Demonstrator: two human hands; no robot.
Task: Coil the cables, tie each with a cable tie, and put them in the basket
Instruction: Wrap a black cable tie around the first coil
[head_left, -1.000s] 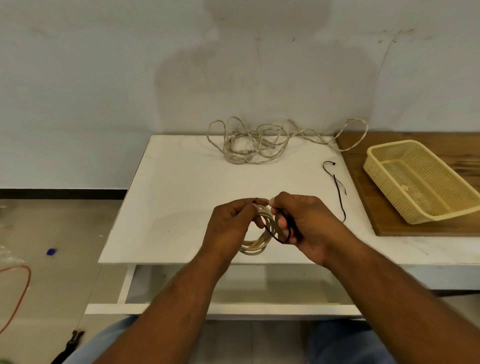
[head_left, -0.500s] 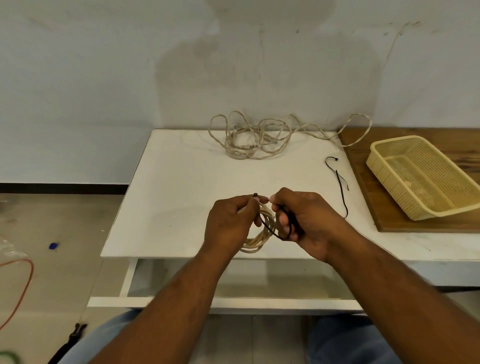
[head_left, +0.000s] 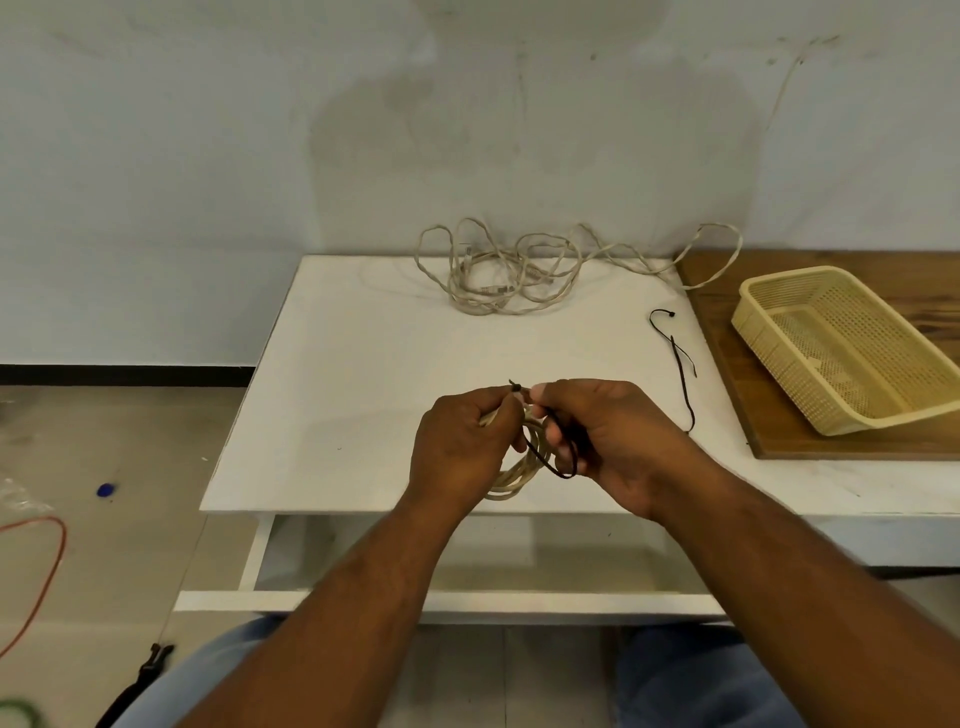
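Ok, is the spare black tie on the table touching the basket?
Apart. The head view shows the spare tie lying on the white table, bare wood board between it and the basket.

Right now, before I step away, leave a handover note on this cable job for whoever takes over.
Left hand holds the coiled cable and pinches the head of the black cable tie.
Right hand pinches the tie's tail; the loop is loose, not cinched.
Tangled cable lies at the back of the white table; spare ties lie near its right edge; basket sits on the wooden board, no cable in it.
Done: one cable coiled.
Left: cinch this tie, basket the coil, then coil, tie and basket the tangled cable.
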